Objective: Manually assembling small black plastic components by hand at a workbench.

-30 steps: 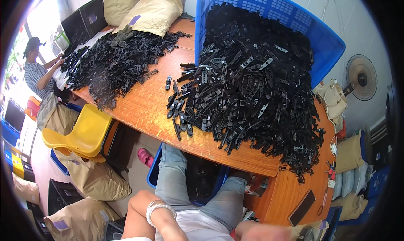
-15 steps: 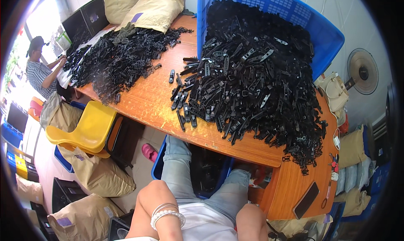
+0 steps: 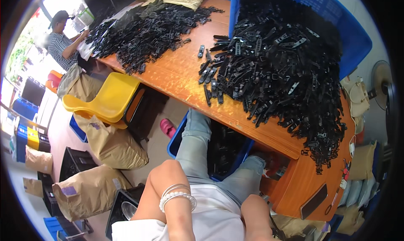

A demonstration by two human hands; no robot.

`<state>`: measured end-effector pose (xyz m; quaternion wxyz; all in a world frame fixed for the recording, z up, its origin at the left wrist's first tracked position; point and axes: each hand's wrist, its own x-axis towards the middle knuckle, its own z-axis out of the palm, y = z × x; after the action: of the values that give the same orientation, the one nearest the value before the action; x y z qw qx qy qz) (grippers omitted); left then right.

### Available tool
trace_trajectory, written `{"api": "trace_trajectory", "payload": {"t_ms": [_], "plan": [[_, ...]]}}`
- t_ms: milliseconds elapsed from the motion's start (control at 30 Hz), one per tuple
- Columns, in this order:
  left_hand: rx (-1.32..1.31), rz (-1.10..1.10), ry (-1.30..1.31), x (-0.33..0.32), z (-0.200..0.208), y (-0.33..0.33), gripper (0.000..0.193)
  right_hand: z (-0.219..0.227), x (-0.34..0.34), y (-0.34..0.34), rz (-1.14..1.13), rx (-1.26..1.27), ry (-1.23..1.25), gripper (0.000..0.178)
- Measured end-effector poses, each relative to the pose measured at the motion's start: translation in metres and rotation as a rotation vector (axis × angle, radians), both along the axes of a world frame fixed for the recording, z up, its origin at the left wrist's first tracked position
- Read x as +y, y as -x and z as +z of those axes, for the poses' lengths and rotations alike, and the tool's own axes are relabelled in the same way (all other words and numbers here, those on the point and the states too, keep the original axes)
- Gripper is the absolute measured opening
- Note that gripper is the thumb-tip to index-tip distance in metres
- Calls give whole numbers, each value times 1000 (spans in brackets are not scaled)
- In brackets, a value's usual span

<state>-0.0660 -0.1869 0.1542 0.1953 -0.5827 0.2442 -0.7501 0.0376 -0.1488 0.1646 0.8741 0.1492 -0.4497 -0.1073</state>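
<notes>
Neither of my hands shows. My left arm (image 3: pixel 168 178) is bent at the elbow and runs back to the lower edge, with white beaded and metal bracelets (image 3: pixel 179 197) around it. Of my right arm (image 3: pixel 256 215) only a part appears at the lower edge. Beyond my lap is the wooden table (image 3: pixel 176 79), bearing a large heap of black plastic clip-like pieces (image 3: pixel 273 79). They spill from a tipped blue crate (image 3: pixel 357 43). Several single pieces (image 3: pixel 213 87) lie at the heap's left edge.
A second black heap (image 3: pixel 147 34) lies farther left, near a person (image 3: pixel 63 43). A blue bin (image 3: pixel 171 147) stands between my legs under the table. A yellow chair (image 3: pixel 113 93) and paper sacks (image 3: pixel 113 144) are at left; a phone (image 3: pixel 313 202) lies at right.
My view has shifted, so the table and heaps sit farther right and higher in the picture. Both arms stay bent, with the hands out of view in both frames.
</notes>
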Motion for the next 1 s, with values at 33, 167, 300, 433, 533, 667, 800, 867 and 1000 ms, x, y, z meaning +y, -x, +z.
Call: {"api": "trace_trajectory", "payload": {"t_ms": [33, 167, 300, 433, 533, 667, 800, 867, 1000], "plan": [[-27, -48, -5, 1, 0, -5, 52, 8, 2, -3, -44, -25, -7, 27], [-30, -23, -17, 5, 6, 4, 50, 0, 2, 5, 170, 95, -112, 23], [791, 35, -340, -76, -59, 50, 47, -19, -20, -22, 22, -180, 268, 30], [-81, 124, -99, 8, 3, 6, 48, 14, 8, 6, -124, 149, -23, 30], [-119, 182, -59, 16, 6, 0, 46, 10, 1, -4, -44, 47, 81, 27], [-79, 89, 33, 23, 5, 2, 40, 0, 0, -11, 188, -99, 72, 26], [-12, -247, 11, 56, 26, 16, 22, 31, 33, 4, -334, 496, -313, 22], [-227, -347, 13, 63, 40, 25, 10, 20, 16, -13, -256, 315, -79, 22], [-383, -9, 195, 63, 50, 43, 12, 13, 5, -15, 105, 76, 18, 30]]}}
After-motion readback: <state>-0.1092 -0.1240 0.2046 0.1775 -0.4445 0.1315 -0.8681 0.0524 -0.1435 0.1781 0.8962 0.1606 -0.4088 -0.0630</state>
